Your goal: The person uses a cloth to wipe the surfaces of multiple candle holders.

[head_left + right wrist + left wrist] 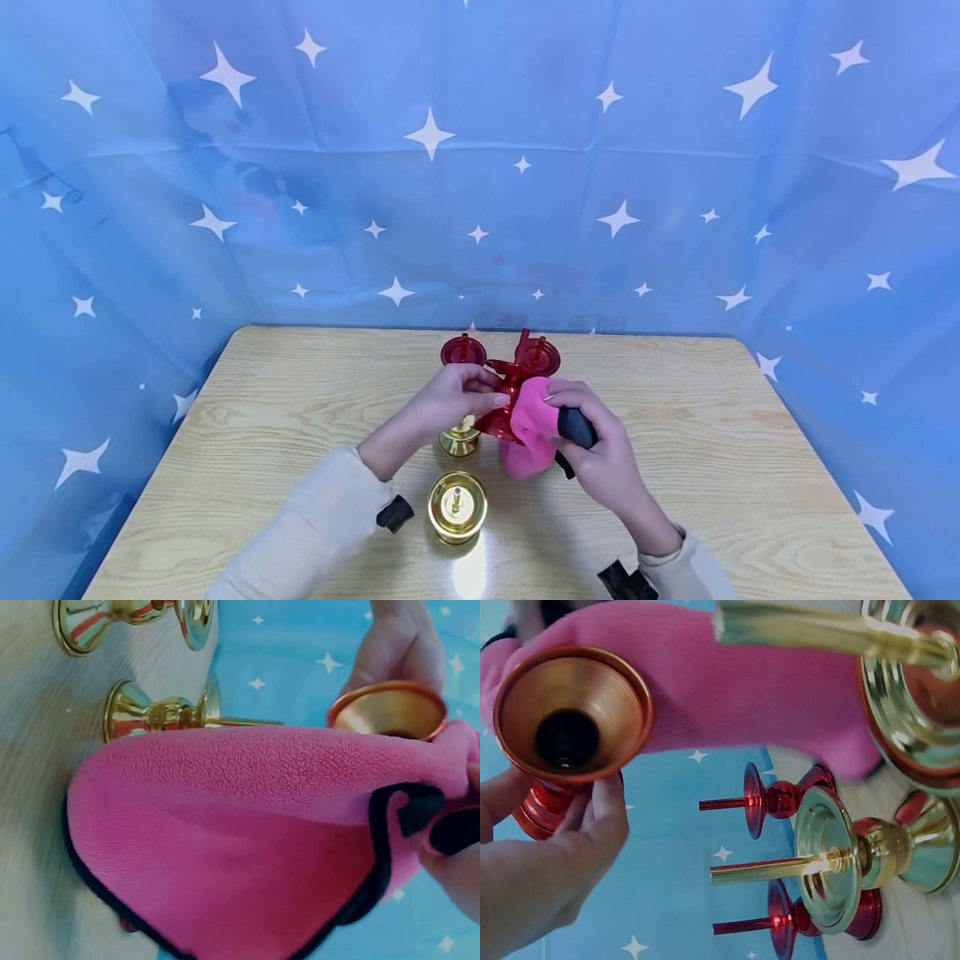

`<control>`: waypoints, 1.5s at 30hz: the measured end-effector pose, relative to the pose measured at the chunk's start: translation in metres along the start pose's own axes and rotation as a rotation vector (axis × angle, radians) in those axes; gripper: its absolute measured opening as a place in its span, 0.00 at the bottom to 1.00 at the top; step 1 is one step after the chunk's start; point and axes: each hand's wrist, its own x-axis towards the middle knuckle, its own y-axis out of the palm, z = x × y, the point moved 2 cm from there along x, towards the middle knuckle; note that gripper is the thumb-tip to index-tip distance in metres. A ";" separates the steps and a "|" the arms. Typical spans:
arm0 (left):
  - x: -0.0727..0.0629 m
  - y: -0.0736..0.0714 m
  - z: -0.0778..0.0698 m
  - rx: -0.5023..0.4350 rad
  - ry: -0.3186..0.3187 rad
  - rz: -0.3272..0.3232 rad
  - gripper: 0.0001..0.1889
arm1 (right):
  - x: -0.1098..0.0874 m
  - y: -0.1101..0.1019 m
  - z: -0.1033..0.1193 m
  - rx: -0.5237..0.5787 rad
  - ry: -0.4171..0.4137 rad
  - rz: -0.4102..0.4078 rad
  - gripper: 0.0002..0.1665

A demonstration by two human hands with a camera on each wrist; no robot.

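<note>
A red candlestick [498, 425] is held off the table by my left hand [457, 402], whose thumb and fingers grip its stem. It leans, spike up, and its hollow copper-coloured base [525, 712] faces the left wrist camera. In my right hand [603, 450] is a pink cloth [532, 421] with black edging, bunched against the candlestick's right side. The loose part of the cloth [225, 847] hangs down in the right wrist view. Part of the candlestick is hidden behind cloth and fingers.
Two more red candlesticks [463, 352] stand toward the table's far edge, just beyond the held one. A gold candlestick [457, 510] stands nearer me between my forearms, and another gold candlestick [459, 443] is partly covered by my left hand. Behind the wooden table [315, 379] hangs a blue starred curtain [345, 167].
</note>
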 end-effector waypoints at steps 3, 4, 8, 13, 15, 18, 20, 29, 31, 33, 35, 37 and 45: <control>-0.003 -0.004 0.000 -0.131 -0.013 0.059 0.14 | -0.001 -0.002 -0.006 -0.005 0.074 -0.011 0.29; -0.004 -0.005 0.000 -0.177 -0.018 0.077 0.15 | -0.002 -0.002 -0.008 -0.008 0.107 -0.010 0.28; -0.005 -0.006 -0.002 -0.261 -0.011 0.140 0.16 | -0.003 -0.003 -0.015 -0.030 0.256 0.003 0.25; -0.005 -0.003 -0.003 -0.125 0.003 0.084 0.14 | -0.001 -0.003 -0.009 -0.073 0.297 -0.005 0.25; -0.003 -0.002 -0.003 -0.026 0.010 0.032 0.13 | 0.000 -0.003 -0.002 -0.064 0.218 -0.001 0.27; -0.002 -0.001 0.000 0.058 0.024 0.003 0.13 | 0.001 -0.003 0.007 -0.013 0.076 0.038 0.30; -0.002 -0.001 0.000 0.053 0.038 0.026 0.14 | 0.001 -0.003 0.008 0.029 0.008 0.065 0.31; -0.011 -0.005 -0.012 -0.238 0.005 0.203 0.17 | -0.006 -0.007 -0.009 -0.008 0.169 -0.011 0.26; -0.012 -0.002 -0.015 -0.200 0.006 0.206 0.17 | -0.007 -0.007 -0.012 -0.021 0.213 -0.017 0.25; -0.012 0.001 -0.017 -0.120 0.009 0.187 0.18 | -0.008 -0.007 -0.013 -0.033 0.250 -0.024 0.25; -0.011 0.004 -0.016 -0.051 -0.002 0.145 0.19 | -0.008 -0.007 -0.013 -0.042 0.283 -0.032 0.25; -0.010 0.006 -0.013 -0.001 -0.012 0.102 0.20 | -0.008 -0.007 -0.011 -0.059 0.304 -0.034 0.25; -0.004 0.005 0.000 0.013 -0.021 0.005 0.20 | -0.003 -0.006 0.008 0.019 0.043 0.024 0.31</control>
